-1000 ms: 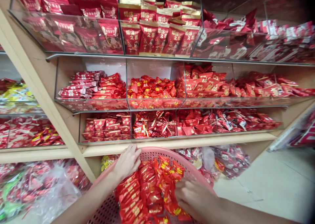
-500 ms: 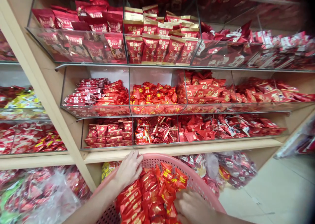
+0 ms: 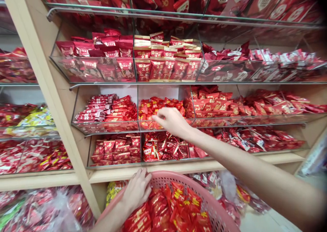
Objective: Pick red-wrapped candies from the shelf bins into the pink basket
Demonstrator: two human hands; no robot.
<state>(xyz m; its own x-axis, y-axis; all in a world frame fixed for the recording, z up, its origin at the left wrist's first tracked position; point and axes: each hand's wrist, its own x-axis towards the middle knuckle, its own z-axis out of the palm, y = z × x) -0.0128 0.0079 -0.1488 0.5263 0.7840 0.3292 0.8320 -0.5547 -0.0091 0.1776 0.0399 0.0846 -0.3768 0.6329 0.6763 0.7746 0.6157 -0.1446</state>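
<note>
A pink perforated plastic basket point(image 3: 219, 199) stands in front of the shelves, with many red candy packets point(image 3: 160, 208) inside; some bear yellow print. On its far-left rim rests my left hand point(image 3: 139, 187), fingers bent over the edge. My right hand point(image 3: 172, 121) is raised at the middle shelf, by the clear front of a compartment of small red-and-gold packets point(image 3: 153, 104). Its fingers are curled, the thumb near the index finger. Whatever may be between them cannot be made out.
Clear-fronted shelf bins rise in tiers, with gold-edged packets point(image 3: 167, 68) above and red packets point(image 3: 116, 148) below. A wooden upright point(image 3: 48, 99) divides the shelving at left. Plastic bags of sweets point(image 3: 51, 208) lie under the bottom ledge point(image 3: 112, 174), and a tiled floor shows at right.
My right hand has left the packets in the basket and moved up and forward to the middle shelf. My left hand stays on the rim. The view has tilted upward.
</note>
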